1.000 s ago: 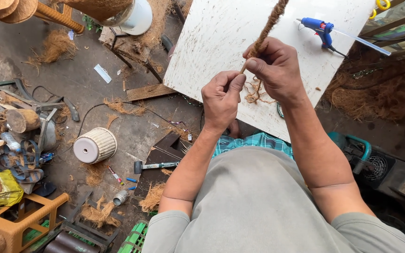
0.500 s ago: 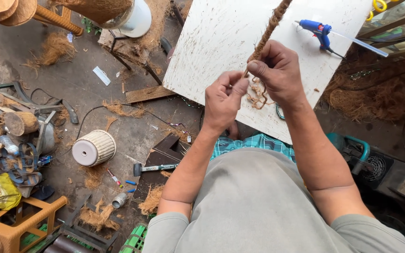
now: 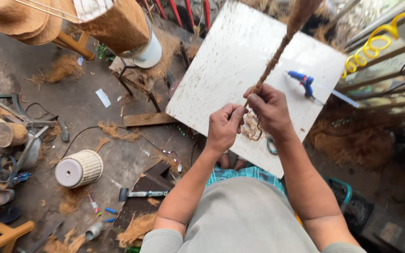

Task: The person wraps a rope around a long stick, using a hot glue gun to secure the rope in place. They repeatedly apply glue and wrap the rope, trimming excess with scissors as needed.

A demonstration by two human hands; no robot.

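Both hands are closing on the rope (image 3: 277, 56) now: left hand (image 3: 223, 127) risen beside right hand (image 3: 270, 108), above the surface (image 3: 221, 70).

Centre frame, the left hand (image 3: 224, 127) and right hand (image 3: 270, 108) pinch a fibre rope (image 3: 277, 54) rising to the top edge, over a white board (image 3: 230, 70). A blue glue gun (image 3: 303, 82) lies right of them.

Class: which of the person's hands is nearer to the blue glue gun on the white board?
Right. The right hand grips the rope just left of the glue gun; the left hand sits farther left and lower.
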